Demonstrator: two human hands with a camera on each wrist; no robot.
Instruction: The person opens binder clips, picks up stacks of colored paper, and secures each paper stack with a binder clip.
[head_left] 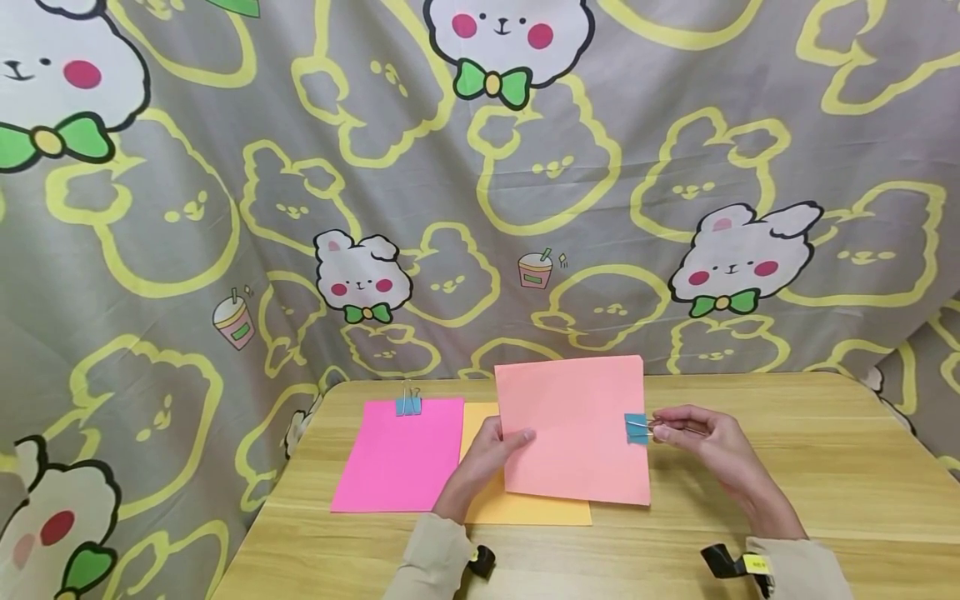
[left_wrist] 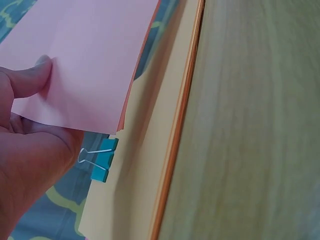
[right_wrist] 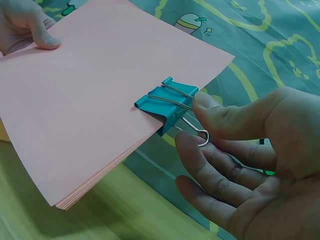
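Observation:
My left hand [head_left: 487, 450] grips a stack of light pink paper [head_left: 570, 433] by its left edge, thumb on top, the other fingers behind. The stack is raised and tilted above the table. A blue-green binder clip [right_wrist: 167, 102] is clamped on its right edge, both wire handles sticking outward. My right hand [head_left: 708, 437] pinches the clip's handles, the thumb on the upper one and fingers by the lower one. Below lies an orange-yellow paper stack [head_left: 525, 508], partly covered; a similar binder clip [left_wrist: 104, 160] sits on its edge in the left wrist view.
A bright magenta paper stack [head_left: 405, 458] lies at the left, with a blue binder clip [head_left: 408, 406] on its far edge. The wooden table [head_left: 825, 467] ends at a grey patterned curtain [head_left: 570, 275] behind. Black straps circle both wrists.

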